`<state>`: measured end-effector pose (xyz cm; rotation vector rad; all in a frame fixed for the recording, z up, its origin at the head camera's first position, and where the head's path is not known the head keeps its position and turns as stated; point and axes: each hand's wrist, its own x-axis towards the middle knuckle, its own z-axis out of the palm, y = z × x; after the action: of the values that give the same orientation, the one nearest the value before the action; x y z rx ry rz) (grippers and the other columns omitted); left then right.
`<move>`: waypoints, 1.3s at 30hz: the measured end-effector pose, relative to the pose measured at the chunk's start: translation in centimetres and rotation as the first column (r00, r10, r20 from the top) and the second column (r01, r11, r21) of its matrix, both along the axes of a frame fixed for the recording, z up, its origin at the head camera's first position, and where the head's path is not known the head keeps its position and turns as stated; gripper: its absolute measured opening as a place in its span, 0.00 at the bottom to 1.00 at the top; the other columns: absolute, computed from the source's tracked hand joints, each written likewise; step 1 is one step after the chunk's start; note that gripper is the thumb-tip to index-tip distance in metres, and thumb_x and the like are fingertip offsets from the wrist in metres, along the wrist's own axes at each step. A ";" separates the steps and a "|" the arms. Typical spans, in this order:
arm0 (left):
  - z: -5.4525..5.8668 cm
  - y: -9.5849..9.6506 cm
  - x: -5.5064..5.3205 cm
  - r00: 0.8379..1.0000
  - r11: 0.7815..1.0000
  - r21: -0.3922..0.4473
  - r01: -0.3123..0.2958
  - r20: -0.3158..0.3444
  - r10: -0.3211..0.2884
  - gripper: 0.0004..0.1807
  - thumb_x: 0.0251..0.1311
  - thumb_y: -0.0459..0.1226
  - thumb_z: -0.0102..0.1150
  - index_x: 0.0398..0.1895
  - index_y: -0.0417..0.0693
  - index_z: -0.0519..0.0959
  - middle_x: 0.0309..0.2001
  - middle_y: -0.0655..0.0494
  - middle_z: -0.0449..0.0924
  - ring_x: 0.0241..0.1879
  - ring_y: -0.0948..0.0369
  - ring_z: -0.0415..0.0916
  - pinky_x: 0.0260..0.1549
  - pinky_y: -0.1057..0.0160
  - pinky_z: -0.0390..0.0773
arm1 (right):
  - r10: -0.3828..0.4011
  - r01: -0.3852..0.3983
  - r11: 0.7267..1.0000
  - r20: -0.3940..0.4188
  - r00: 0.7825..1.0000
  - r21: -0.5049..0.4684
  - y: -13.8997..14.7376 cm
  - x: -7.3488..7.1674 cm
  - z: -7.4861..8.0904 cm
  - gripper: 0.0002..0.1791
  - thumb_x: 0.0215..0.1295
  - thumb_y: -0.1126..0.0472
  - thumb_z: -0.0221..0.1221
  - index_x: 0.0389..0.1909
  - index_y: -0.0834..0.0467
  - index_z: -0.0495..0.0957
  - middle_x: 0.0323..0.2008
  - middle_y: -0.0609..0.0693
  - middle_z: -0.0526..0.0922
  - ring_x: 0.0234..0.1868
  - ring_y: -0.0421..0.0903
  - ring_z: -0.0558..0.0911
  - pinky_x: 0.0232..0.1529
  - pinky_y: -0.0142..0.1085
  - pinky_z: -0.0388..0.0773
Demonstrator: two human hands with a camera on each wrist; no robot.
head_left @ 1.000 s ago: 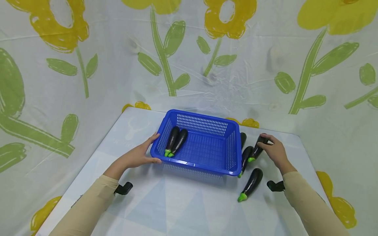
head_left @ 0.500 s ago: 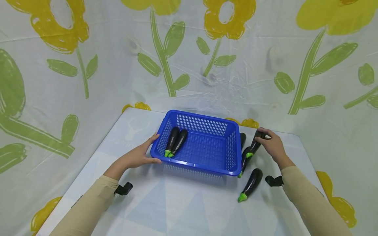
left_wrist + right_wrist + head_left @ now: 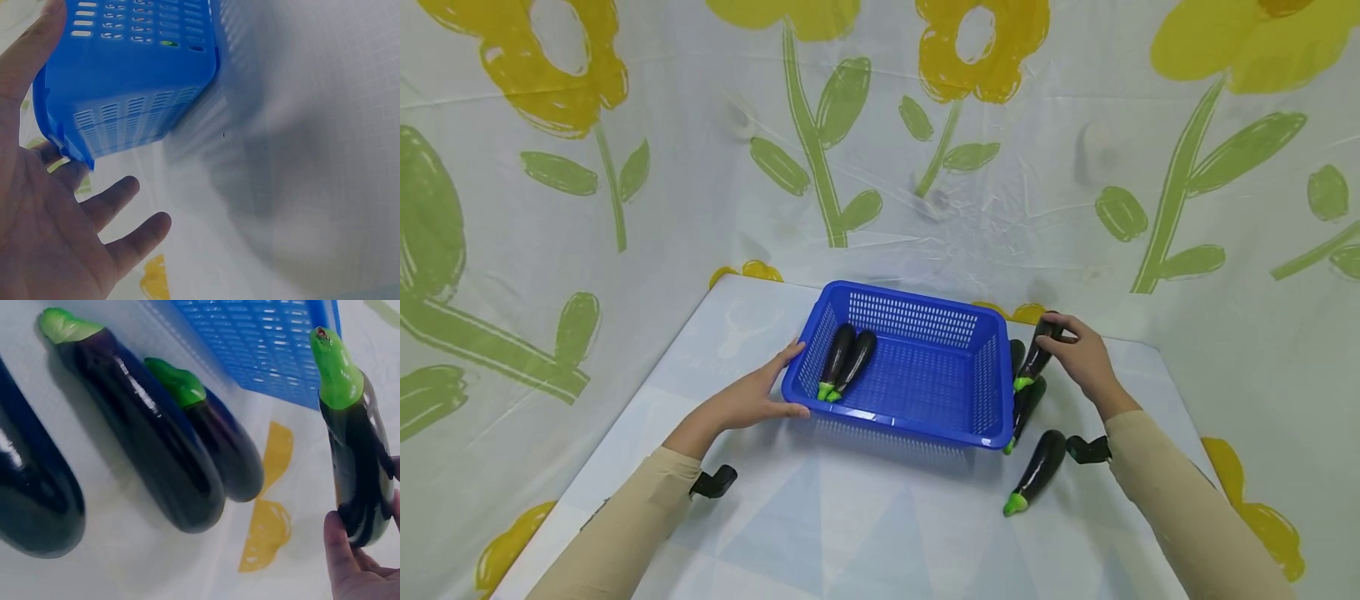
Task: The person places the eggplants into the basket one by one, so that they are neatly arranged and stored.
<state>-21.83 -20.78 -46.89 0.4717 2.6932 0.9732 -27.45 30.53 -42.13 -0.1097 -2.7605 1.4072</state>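
Holding one eggplant (image 3: 1036, 357) in my right hand (image 3: 1078, 360), fingers curled round its dark end, just right of the blue basket (image 3: 925, 421). Long axis tilted, green cap pointing down toward the basket's right rim. My left hand (image 3: 752, 398), fingers straight, rests on the basket's left wall.

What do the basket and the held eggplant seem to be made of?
Basket: likely moulded plastic, uniform blue, slotted walls, slightly glossy rim. Eggplant in the right hand: smooth dark purple skin with sharp highlights and a flat bright green cap; it could be real or a plastic replica, I cannot tell.
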 end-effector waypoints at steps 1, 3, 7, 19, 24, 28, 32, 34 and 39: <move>0.0 0.0 0.0 1.000 1.000 -0.001 0.000 -0.001 0.000 0.59 0.43 0.60 0.66 0.73 0.71 0.36 0.74 0.55 0.37 0.69 0.42 0.47 0.58 0.35 0.58 | 0.003 -0.003 1.000 -0.004 1.000 -0.004 -0.1 0.0 0.1 0.31 0.61 0.48 0.59 0.63 0.53 0.66 0.66 0.60 0.61 0.60 0.61 0.68 0.58 0.57 0.65; 0.0 0.0 0.0 1.000 1.000 -0.004 -0.001 0.001 0.001 0.59 0.44 0.59 0.66 0.73 0.71 0.36 0.74 0.56 0.36 0.69 0.43 0.47 0.58 0.36 0.58 | 0.009 -0.009 1.000 -0.010 1.000 -0.007 -0.3 -0.2 0.4 0.30 0.61 0.49 0.59 0.63 0.54 0.67 0.65 0.61 0.62 0.60 0.61 0.69 0.58 0.57 0.66; 0.0 0.0 0.0 1.000 1.000 -0.007 0.000 0.004 0.000 0.59 0.44 0.58 0.67 0.73 0.71 0.36 0.74 0.55 0.37 0.69 0.42 0.47 0.58 0.35 0.58 | 0.015 -0.015 1.000 -0.016 1.000 -0.014 -0.6 -0.3 0.8 0.30 0.61 0.49 0.59 0.63 0.54 0.67 0.64 0.61 0.63 0.60 0.61 0.68 0.58 0.58 0.65; 0.0 0.1 0.0 1.000 1.000 -0.015 -0.003 0.003 0.003 0.59 0.44 0.59 0.66 0.72 0.72 0.35 0.74 0.52 0.38 0.69 0.41 0.48 0.58 0.35 0.59 | 0.066 -0.068 0.997 -0.054 0.996 -0.034 -2.7 -0.9 0.7 0.28 0.61 0.51 0.60 0.61 0.53 0.69 0.61 0.60 0.67 0.57 0.59 0.72 0.56 0.56 0.68; 0.0 0.2 -0.1 1.000 0.999 -0.032 -0.010 0.004 0.010 0.59 0.44 0.59 0.66 0.72 0.71 0.34 0.74 0.50 0.39 0.69 0.41 0.47 0.58 0.35 0.58 | 0.074 -0.075 0.997 -0.044 0.996 -0.028 -3.8 -1.3 0.3 0.28 0.60 0.50 0.61 0.61 0.52 0.70 0.62 0.58 0.66 0.58 0.59 0.72 0.56 0.56 0.69; 0.1 0.2 -0.1 1.000 0.999 -0.035 -0.011 0.004 0.011 0.59 0.44 0.59 0.66 0.73 0.71 0.35 0.74 0.51 0.38 0.69 0.41 0.47 0.58 0.35 0.58 | 0.092 -0.093 0.995 -0.049 0.995 -0.021 -4.6 -1.5 0.2 0.28 0.60 0.50 0.61 0.61 0.52 0.70 0.64 0.57 0.63 0.58 0.59 0.72 0.55 0.56 0.69; 0.1 0.2 -0.1 1.000 1.000 -0.031 -0.002 0.001 0.002 0.59 0.45 0.59 0.66 0.73 0.70 0.35 0.74 0.52 0.37 0.69 0.41 0.47 0.58 0.35 0.58 | 0.118 -0.120 0.993 -0.050 0.992 -0.022 -5.3 -1.5 0.3 0.28 0.61 0.51 0.60 0.61 0.53 0.69 0.66 0.57 0.61 0.58 0.60 0.72 0.54 0.55 0.71; 0.0 0.1 -0.1 1.000 1.000 -0.030 0.004 -0.002 -0.004 0.59 0.45 0.59 0.66 0.73 0.70 0.35 0.74 0.53 0.37 0.69 0.41 0.47 0.58 0.35 0.58 | 0.127 -0.129 0.991 -0.045 0.991 -0.037 -5.7 -1.6 0.4 0.27 0.61 0.52 0.61 0.61 0.53 0.69 0.66 0.57 0.62 0.58 0.60 0.72 0.54 0.55 0.71; 0.0 0.1 -0.1 1.000 1.000 -0.023 0.007 -0.003 -0.007 0.59 0.44 0.59 0.66 0.73 0.70 0.35 0.74 0.53 0.37 0.69 0.42 0.47 0.59 0.36 0.58 | 0.150 -0.151 0.988 -0.036 0.988 -0.034 -6.9 -1.7 0.8 0.27 0.61 0.52 0.61 0.61 0.52 0.69 0.66 0.57 0.63 0.57 0.60 0.72 0.56 0.54 0.70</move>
<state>-21.92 -20.71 -46.85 0.4772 2.7005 0.9391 -29.11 23.66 -41.37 0.1225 -2.7683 1.4792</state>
